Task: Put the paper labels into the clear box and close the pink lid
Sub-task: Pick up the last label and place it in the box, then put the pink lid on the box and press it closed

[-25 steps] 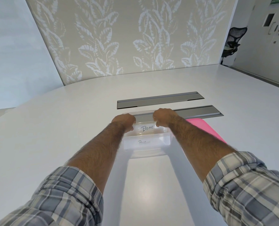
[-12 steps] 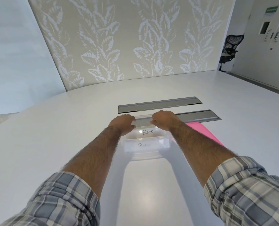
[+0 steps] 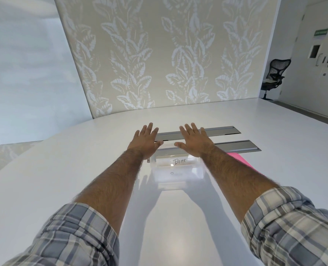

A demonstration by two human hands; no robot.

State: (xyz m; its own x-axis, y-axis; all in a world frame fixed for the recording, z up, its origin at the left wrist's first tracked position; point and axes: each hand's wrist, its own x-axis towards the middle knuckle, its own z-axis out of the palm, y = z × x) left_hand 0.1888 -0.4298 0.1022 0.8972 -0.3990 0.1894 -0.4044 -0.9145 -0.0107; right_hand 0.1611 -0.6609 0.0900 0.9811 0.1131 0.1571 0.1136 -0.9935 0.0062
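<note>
clear box: see-through plastic tub (image 3: 177, 169) on table, white paper label (image 3: 179, 161) reading "BEAR" inside
lid: flat pink lid (image 3: 239, 160) beside box, off
hands: left hand (image 3: 145, 142), right hand (image 3: 194, 142) fingers splayed, empty
surface: glossy white table (image 3: 63, 169), two grey cable hatches (image 3: 236, 146)
room: leaf-pattern wall panel (image 3: 159, 54); black mesh chair (image 3: 274, 75)

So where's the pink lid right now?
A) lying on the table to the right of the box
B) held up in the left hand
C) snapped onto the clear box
A: the pink lid lies flat on the table right of the clear box, partly behind the right forearm; both hands are empty.
</note>
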